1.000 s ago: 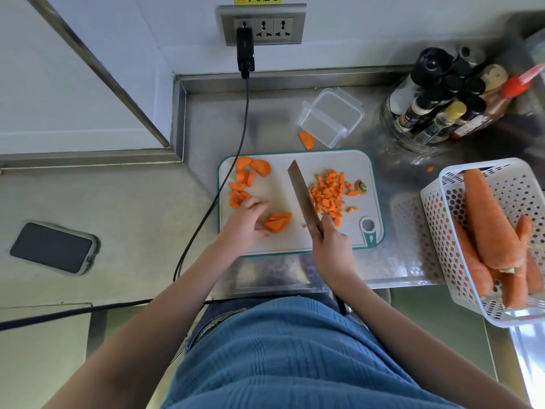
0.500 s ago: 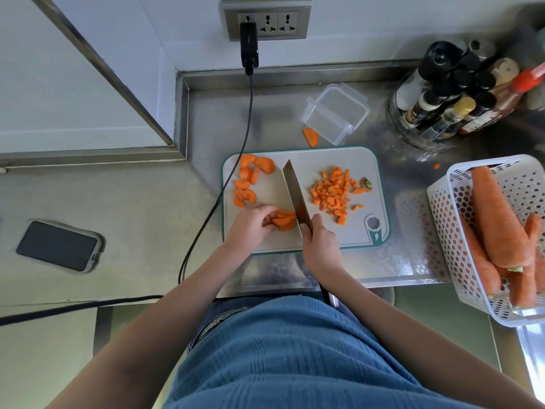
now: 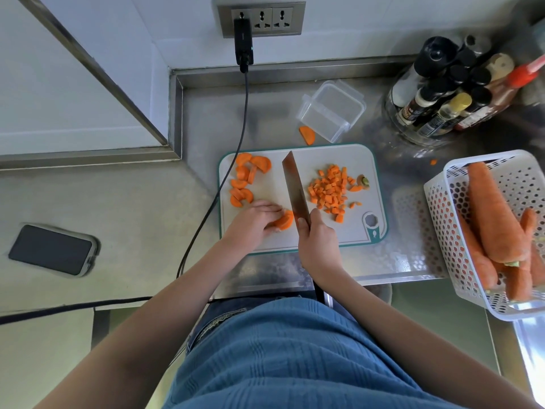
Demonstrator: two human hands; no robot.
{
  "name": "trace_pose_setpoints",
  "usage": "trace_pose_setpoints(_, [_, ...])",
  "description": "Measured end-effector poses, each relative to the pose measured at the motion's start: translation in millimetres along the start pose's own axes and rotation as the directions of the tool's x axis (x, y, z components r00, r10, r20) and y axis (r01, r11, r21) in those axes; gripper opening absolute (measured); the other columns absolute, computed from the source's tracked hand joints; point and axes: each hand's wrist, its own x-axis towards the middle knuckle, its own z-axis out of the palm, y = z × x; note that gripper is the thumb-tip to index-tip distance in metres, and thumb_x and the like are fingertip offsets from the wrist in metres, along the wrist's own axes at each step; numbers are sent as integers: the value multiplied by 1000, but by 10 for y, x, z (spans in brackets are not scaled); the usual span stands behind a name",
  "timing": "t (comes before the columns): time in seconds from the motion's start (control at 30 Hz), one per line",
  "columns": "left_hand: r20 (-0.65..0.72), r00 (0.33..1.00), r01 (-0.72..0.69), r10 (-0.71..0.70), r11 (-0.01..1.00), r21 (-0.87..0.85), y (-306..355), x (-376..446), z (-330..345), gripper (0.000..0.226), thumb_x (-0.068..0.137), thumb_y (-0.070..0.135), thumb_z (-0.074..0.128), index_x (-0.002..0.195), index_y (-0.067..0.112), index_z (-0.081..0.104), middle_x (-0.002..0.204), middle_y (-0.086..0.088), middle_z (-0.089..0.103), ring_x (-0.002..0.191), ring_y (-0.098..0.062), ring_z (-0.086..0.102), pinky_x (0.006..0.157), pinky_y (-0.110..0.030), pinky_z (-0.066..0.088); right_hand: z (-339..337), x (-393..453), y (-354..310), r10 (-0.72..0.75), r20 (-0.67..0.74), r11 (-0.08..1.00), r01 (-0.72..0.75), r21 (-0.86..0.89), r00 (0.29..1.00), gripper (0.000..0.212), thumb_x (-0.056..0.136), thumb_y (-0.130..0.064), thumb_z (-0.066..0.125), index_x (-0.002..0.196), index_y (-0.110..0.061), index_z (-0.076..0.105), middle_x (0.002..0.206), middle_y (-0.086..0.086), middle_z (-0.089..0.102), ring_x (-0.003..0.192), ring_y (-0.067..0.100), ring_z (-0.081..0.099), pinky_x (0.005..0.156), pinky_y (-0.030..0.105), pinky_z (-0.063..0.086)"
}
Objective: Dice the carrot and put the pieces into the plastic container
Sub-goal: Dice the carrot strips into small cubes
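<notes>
Head view: left hand (image 3: 256,222) pins carrot slices (image 3: 283,221); right hand (image 3: 319,242) grips knife (image 3: 295,188) mid-board.

Left hand (image 3: 256,222) curled downward, right hand (image 3: 318,241) clenched, forearms converging.

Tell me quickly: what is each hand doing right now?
Left hand: fingers curled, holding the carrot slices down on the cutting board.
Right hand: gripping the knife.
</notes>
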Motion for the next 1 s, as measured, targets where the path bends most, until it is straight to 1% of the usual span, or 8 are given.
trace_pose_setpoints(0.13, [-99,995,33,-31,999,17,86,-60,86,37,79,11,71,116,6,66,114,-8,67,107,-30,54,91,-31,42,11,-2,-25,10,-14,1000,-10,12,1000,19,103,-29,32,95,-12,38,70,9,54,59,26,50,44,30,30])
trace_pose_setpoints(0.27, [-151,988,38,-29,998,58,188,-84,172,34,81,10,70,114,4,66,109,-8,68,99,-31,56,81,-37,52,18,-20,-38,-20,-15,1000,20,-11,1000,19,103,-28,32,95,-12,36,69,9,54,59,27,50,45,32,33])
trace_pose_setpoints(0.4, [-169,984,60,-50,996,58,222,-92,205,32,81,11,70,111,1,67,106,-10,69,96,-33,57,75,-40,55,41,4,-13,-62,1,995,62,-72,998,16,104,-29,31,97,-14,36,74,15,59,64,33,55,52,39,45])
trace_pose_setpoints(0.57, [-192,981,48,-39,998,41,215,-82,198,30,80,11,72,108,2,68,103,-8,69,97,-31,57,72,-40,56,71,31,32,-65,19,985,67,-157,998,18,104,-31,28,103,-15,36,74,16,60,65,35,57,54,44,51])
trace_pose_setpoints(0.67, [-186,983,7,7,997,77,181,-126,227,32,82,19,66,108,2,67,102,-7,69,101,-23,52,72,-36,57,81,39,38,-75,31,972,80,-220,997,18,104,-30,27,108,-14,35,73,15,59,65,35,58,53,43,52])
trace_pose_setpoints(0.8, [-228,974,0,14,998,62,181,-167,226,39,87,28,46,102,3,72,97,-6,72,99,-20,60,75,-30,56,121,39,55,-46,61,950,63,-306,997,17,105,-27,27,109,-13,35,76,14,57,70,36,59,59,43,52])
trace_pose_setpoints(0.87, [-223,975,-3,13,999,42,186,-153,230,40,87,27,45,99,1,73,96,-8,73,96,-23,66,76,-30,57,157,54,64,-17,74,940,41,-340,997,15,105,-26,27,110,-13,34,83,16,61,73,36,60,63,44,53])
trace_pose_setpoints(1.0, [-206,979,-2,-2,1000,-17,173,-120,194,39,86,26,45,97,0,73,95,-10,72,90,-25,68,73,-34,58,173,128,40,3,86,939,26,-342,996,13,105,-24,28,106,-13,35,87,18,62,76,37,60,63,41,50])
